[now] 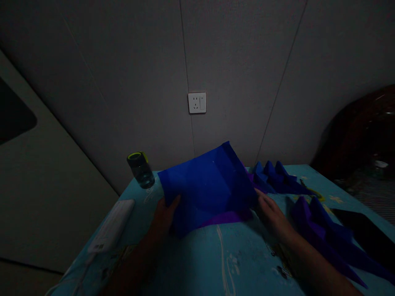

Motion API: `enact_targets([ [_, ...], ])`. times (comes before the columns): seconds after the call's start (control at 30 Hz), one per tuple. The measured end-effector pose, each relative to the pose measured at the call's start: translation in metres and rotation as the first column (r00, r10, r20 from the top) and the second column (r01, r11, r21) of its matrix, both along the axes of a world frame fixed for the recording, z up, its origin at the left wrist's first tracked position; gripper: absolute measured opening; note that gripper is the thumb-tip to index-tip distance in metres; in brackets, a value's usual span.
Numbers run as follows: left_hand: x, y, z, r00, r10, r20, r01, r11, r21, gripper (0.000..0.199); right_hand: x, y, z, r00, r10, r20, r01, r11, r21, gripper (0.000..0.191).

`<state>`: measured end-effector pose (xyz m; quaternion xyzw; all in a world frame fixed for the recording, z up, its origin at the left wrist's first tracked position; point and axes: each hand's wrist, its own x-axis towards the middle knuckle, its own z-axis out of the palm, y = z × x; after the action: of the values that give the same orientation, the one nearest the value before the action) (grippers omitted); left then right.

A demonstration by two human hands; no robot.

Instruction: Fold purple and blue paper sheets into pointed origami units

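A square sheet of blue paper (210, 185) is tilted up off the light blue table (222, 263), its far corner raised toward the wall. My left hand (165, 216) grips its left edge with the thumb on top. My right hand (271, 213) holds its right lower corner. A purple sheet (224, 218) peeks out flat beneath the blue one.
Folded blue paper shapes (277, 179) lie at the back right, and purple folded ones (327, 234) along the right edge beside a dark phone (364, 230). A small jar with a yellow-green lid (140, 168) and a white power bank (112, 224) sit at left. The wall with a socket (196, 102) is close behind.
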<state>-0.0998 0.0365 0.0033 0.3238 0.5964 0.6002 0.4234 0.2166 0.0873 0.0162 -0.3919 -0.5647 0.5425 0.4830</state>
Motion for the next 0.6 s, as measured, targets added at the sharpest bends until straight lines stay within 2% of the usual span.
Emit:
enact_targets([
  [0.1, 0.006, -0.002, 0.001, 0.995, -0.016, 0.103, 0.016, 1.000, 0.005, 0.047, -0.007, -0.011, -0.001, 0.982, 0.129, 0.139, -0.141, 0.987, 0.081, 0.060],
  [0.2, 0.014, -0.005, -0.003, 0.996, -0.056, 0.075, 0.055, 0.998, 0.012, 0.048, -0.020, -0.021, -0.002, 0.969, 0.177, 0.174, -0.196, 0.975, 0.102, 0.058],
  [0.3, 0.021, -0.011, -0.007, 0.976, -0.197, -0.091, 0.196, 0.980, -0.022, 0.042, -0.031, -0.025, -0.007, 0.977, 0.134, 0.167, -0.150, 0.984, 0.091, 0.052],
  [0.43, 0.026, -0.020, -0.004, 0.872, -0.393, -0.291, 0.364, 0.919, -0.150, 0.036, -0.033, -0.020, -0.015, 0.992, 0.054, 0.117, -0.066, 0.992, 0.103, 0.044],
  [0.53, 0.025, -0.025, -0.001, 0.814, -0.480, -0.326, 0.439, 0.877, -0.195, 0.037, -0.031, -0.016, -0.017, 0.996, -0.001, 0.084, -0.008, 0.993, 0.116, 0.042],
  [0.6, 0.023, -0.026, -0.002, 0.790, -0.556, -0.258, 0.529, 0.831, -0.170, 0.041, -0.029, -0.014, -0.015, 0.996, -0.055, 0.068, 0.048, 0.993, 0.103, 0.040],
])
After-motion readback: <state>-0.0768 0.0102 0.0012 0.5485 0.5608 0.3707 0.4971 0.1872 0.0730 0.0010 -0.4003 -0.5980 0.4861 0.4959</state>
